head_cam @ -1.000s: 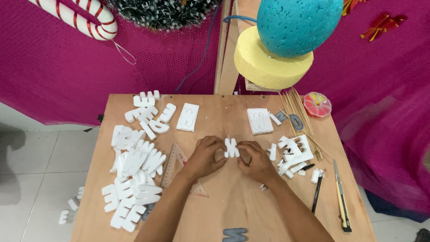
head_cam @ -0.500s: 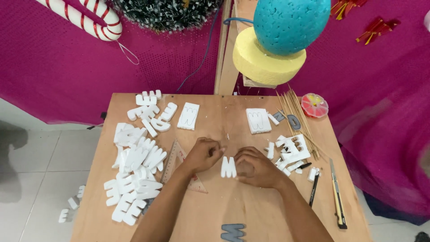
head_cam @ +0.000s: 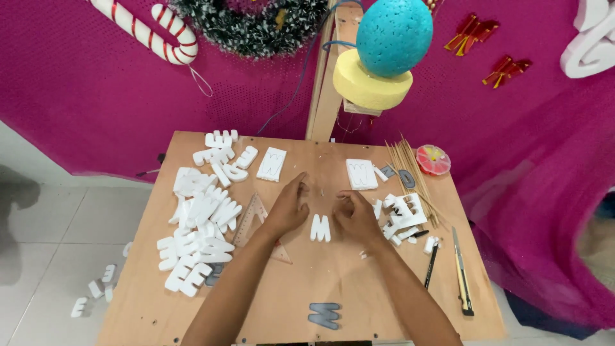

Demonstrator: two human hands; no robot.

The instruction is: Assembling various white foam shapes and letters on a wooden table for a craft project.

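A white foam letter (head_cam: 320, 228) lies flat on the wooden table (head_cam: 359, 288), between my two hands. My left hand (head_cam: 288, 208) rests just left of it, fingers stretched forward and apart, holding nothing. My right hand (head_cam: 355, 214) sits just right of the letter with fingers loosely curled, not gripping it. A grey letter template (head_cam: 325, 315) lies near the table's front edge.
A heap of white foam letters (head_cam: 202, 224) covers the table's left side, with a clear triangle ruler (head_cam: 256, 221) beside it. Foam blanks (head_cam: 271, 164) (head_cam: 361, 173), offcuts (head_cam: 400, 214), wooden skewers (head_cam: 410, 176), a pink pin box (head_cam: 433, 159), a pen (head_cam: 430, 264) and a utility knife (head_cam: 461, 272) lie right. Foam bits (head_cam: 96, 291) dot the floor.
Both hands held the white letter up between them a second ago. They have lowered it onto the table and let go, and now rest on either side of it.
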